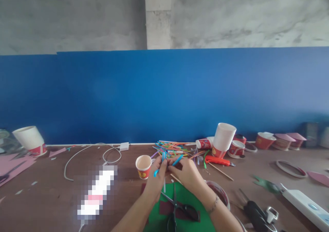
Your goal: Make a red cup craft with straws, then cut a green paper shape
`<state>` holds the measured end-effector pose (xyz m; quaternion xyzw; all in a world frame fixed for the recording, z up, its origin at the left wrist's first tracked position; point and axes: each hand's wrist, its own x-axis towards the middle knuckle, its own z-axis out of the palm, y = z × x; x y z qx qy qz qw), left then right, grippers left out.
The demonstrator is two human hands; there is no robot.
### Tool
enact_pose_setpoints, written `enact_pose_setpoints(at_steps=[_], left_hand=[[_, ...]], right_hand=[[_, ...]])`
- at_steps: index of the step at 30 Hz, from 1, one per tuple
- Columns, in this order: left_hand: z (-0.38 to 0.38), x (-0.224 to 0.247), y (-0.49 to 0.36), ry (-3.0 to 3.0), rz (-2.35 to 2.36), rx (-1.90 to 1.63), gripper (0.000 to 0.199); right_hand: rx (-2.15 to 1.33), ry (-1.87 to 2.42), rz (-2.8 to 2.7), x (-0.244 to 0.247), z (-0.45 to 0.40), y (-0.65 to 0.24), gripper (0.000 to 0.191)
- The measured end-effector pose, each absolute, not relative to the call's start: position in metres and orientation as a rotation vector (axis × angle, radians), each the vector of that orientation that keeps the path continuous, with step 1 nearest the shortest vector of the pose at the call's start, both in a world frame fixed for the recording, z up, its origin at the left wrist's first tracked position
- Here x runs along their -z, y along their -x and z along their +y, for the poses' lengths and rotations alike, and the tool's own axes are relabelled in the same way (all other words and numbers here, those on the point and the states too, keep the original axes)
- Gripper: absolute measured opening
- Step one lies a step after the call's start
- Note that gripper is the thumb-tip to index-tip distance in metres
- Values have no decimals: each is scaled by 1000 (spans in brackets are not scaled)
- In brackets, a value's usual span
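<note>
While the left hand (158,173) pinched the upright blue straws (163,155) between thumb and fingers, the right hand (187,169) was closed on a slanting blue piece (178,160) just beside them. Both grips met in front of the person, above the far edge of a green sheet (155,213) on the table (125,201). The step in hand seemed to be fitting or bending these blue pieces together by fingertip; the next move probably called for a steady left hold and a small, careful adjustment by the right. The scissors (175,205) lay on the sheet with their blades apart, touched by neither hand. A paper cup (143,173) stood just left of the left hand, and loose coloured straws (177,146) were heaped beyond the fingers.

The exact joint was hidden behind the fingers, so whether the blue tip (156,173) poking out at the left belonged to the slanting piece could not be told. A pale strip (164,184) hung or lay below the left hand, its upper end covered. The right forearm partly hid a roll of tape (225,195), and a bright object (97,194) on the left was blurred into blocks.
</note>
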<state>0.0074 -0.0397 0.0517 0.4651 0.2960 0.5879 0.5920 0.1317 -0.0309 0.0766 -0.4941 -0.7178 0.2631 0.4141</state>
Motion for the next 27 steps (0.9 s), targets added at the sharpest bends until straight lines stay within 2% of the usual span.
enact_pose_setpoints(at_steps=[4, 11, 16, 19, 24, 27], left_hand=[[-36, -52, 1, -1205, 757, -1292, 39], [-38, -51, 3, -1309, 790, -1051, 46], [-35, -55, 9, -1279, 758, -928, 44], [-33, -61, 16, -1366, 786, -1051, 45], [-40, -73, 17, -1665, 1079, -1375, 22], [-44, -75, 13, -1561, 1103, -1478, 21]], right_hand=[[-813, 1181, -1646, -68, -24, -132, 10], [-1082, 1190, -1688, -69, -26, -134, 31], [-1119, 1160, -1453, -74, -25, -135, 35], [-1160, 1122, -1281, -75, -21, -141, 36], [-1117, 1100, -1112, -77, -20, -143, 42], [-1128, 1029, -1095, -78, -23, -139, 39]])
